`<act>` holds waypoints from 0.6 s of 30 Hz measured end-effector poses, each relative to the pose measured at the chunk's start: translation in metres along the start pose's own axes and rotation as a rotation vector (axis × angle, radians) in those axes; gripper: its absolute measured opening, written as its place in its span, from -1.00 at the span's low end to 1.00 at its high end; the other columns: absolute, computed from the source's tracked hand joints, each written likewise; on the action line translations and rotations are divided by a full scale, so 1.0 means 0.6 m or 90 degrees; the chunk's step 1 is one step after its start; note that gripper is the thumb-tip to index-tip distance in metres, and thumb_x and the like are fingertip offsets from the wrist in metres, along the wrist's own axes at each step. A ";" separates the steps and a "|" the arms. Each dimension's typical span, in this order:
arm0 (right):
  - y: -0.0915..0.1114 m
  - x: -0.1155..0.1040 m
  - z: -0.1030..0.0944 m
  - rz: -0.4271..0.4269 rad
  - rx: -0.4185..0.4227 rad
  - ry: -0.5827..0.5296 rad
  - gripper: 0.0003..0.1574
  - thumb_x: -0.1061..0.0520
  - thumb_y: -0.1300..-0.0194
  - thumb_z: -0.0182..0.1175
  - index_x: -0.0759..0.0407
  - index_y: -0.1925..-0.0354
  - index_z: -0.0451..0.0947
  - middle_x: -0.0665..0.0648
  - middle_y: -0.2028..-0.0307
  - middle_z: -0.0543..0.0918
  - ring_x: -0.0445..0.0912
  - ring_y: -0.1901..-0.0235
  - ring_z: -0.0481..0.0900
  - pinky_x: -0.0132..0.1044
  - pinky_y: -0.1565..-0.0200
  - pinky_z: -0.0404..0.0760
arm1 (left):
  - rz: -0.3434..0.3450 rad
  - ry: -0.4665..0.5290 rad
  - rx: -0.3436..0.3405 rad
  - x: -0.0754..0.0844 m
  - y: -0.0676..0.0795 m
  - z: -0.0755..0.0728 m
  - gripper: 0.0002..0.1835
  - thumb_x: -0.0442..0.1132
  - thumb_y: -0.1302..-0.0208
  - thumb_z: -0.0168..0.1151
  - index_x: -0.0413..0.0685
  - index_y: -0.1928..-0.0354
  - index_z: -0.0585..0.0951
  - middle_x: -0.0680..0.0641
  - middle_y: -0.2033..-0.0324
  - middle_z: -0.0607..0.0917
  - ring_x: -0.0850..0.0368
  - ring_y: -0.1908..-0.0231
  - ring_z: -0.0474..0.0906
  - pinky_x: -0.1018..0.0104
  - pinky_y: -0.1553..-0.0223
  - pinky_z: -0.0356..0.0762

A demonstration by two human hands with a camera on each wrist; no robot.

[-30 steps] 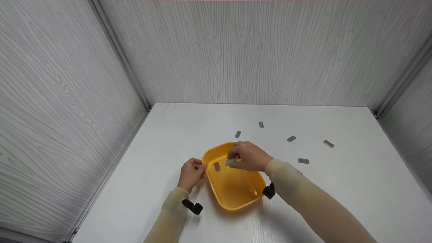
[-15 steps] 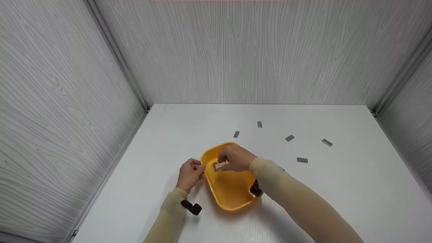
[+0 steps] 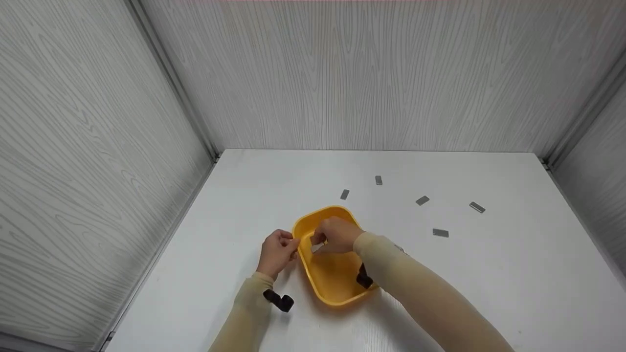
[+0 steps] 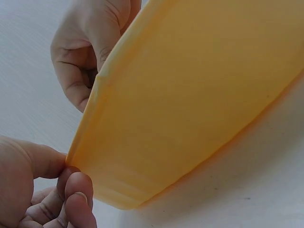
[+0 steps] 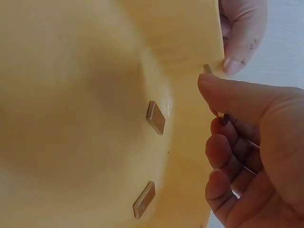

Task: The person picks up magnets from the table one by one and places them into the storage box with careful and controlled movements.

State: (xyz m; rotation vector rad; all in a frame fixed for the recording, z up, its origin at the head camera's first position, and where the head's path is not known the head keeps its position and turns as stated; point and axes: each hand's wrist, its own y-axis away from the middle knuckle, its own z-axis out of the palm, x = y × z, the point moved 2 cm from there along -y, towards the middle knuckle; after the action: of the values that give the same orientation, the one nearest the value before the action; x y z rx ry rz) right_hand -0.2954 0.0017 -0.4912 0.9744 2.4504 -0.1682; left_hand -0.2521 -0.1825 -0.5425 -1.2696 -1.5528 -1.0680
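A yellow plastic tray (image 3: 337, 278) with rounded corners sits on the white table. My left hand (image 3: 276, 253) pinches its left rim between thumb and fingers, as the left wrist view also shows. Over the inside of the tray, near its left wall, my right hand (image 3: 340, 234) holds a small flat silver metal bar (image 5: 207, 69) between thumb and fingertips. Much of that bar is hidden by the thumb. In the right wrist view, two similar metal bars, one nearer the middle (image 5: 156, 118) and one lower (image 5: 144, 199), lie inside the tray.
More metal bars lie scattered beyond the tray and to its right, among them one near the tray's far end (image 3: 345, 194) and one at far right (image 3: 477, 208). Another pokes out behind the right sleeve (image 3: 415, 278). Grey wood-grain walls (image 3: 342, 73) enclose the table's back and sides.
My right hand has moved left and lower into the tray with the metal bar, covering the bar that lay there in the head view. The left hand stays on the rim.
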 end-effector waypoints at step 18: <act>-0.005 0.004 0.032 0.055 -0.087 0.020 -0.79 -0.09 -0.15 0.38 -0.03 0.32 0.65 -0.15 0.51 0.59 -0.21 0.44 0.48 -0.37 0.28 0.50 | -0.010 -0.006 0.000 0.002 0.001 0.001 -0.76 -0.27 -0.28 0.25 -0.23 0.10 0.47 -0.16 0.40 0.63 0.12 0.51 0.54 0.31 0.46 0.58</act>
State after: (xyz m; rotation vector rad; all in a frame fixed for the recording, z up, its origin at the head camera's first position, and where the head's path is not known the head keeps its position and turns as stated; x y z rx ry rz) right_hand -0.2912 -0.0044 -0.5093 1.0273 2.4070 0.0441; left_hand -0.2518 -0.1817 -0.5412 -1.2662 -1.5717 -1.0743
